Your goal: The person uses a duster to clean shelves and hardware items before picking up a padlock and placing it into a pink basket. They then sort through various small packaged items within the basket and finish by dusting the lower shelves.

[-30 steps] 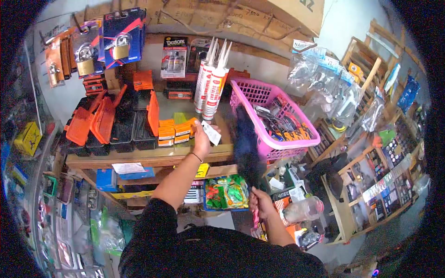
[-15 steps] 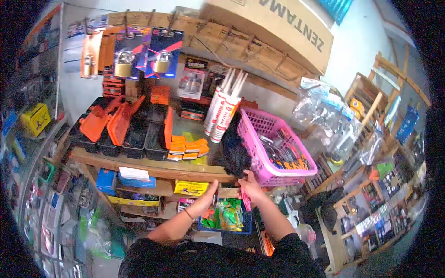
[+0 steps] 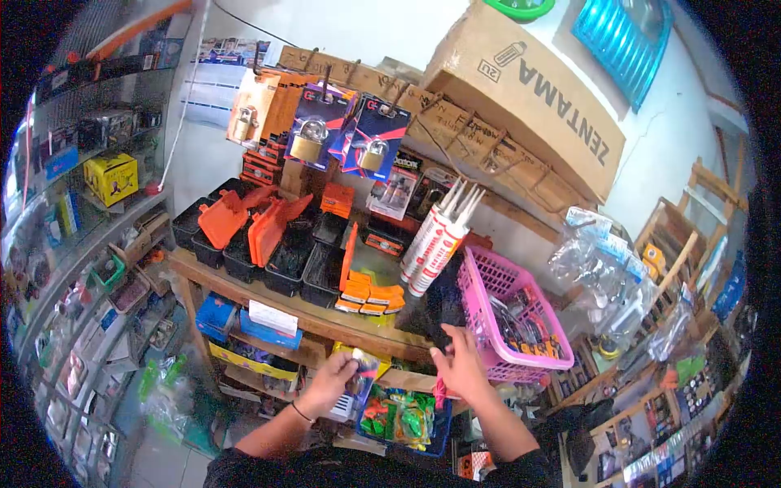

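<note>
Small flat blue-and-white carded packet (image 3: 366, 370), clamped in the left hand (image 3: 329, 384).
I see the left thumb and fingers closed on one side of it, probably to leave its face exposed, near the blue plastic tray (image 3: 445, 424) of green packets (image 3: 413, 421). The right hand (image 3: 462, 363) is beside the pink perforated plastic basket (image 3: 529, 365), thumb and forefinger apart; I cannot tell whether its other fingers grip the bright-pink strip (image 3: 440, 394). The basket's raised walls likely contain its loose contents; the white-and-red sealant tubes (image 3: 435, 259) stand upright, presumably saving shelf space.
</note>
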Demonstrator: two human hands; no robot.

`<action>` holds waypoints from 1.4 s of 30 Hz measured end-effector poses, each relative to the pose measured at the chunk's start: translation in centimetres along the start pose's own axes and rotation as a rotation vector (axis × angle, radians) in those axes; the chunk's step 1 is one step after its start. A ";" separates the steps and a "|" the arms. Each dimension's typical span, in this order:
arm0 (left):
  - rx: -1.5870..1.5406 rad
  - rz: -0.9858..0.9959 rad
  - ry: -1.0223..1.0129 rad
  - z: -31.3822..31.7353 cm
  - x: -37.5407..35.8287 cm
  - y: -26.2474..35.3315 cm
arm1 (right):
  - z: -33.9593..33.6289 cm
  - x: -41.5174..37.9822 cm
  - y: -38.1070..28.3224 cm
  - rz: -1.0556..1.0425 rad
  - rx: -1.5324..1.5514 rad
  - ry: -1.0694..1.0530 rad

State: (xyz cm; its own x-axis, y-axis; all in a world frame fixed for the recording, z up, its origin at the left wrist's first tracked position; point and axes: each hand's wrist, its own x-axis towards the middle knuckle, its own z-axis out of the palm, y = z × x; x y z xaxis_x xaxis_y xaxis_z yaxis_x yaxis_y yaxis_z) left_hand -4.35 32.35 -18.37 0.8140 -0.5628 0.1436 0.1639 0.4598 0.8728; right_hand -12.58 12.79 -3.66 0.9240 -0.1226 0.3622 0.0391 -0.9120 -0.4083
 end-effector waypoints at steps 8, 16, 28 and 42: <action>0.186 0.688 0.106 6.0 2.0 17.5 | -6.4 3.4 -12.5 -0.813 -0.388 0.196; 0.079 0.881 0.132 8.2 4.5 24.0 | -10.3 6.7 -18.5 -0.905 -0.829 0.360; 0.571 1.178 0.223 7.5 5.7 31.0 | -13.4 12.1 -22.2 -0.892 -0.942 0.494; 0.821 1.315 0.377 6.3 4.4 31.4 | -13.7 13.0 -25.0 -0.656 -0.898 0.191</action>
State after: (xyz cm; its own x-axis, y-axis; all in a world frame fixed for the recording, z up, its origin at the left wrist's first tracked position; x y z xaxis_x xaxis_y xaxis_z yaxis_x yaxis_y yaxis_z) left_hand 0.83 39.94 12.60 0.2458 0.1612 0.9558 -0.9618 -0.0823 0.2612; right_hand -6.80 28.66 22.76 0.7491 0.4965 0.4387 0.1365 -0.7636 0.6311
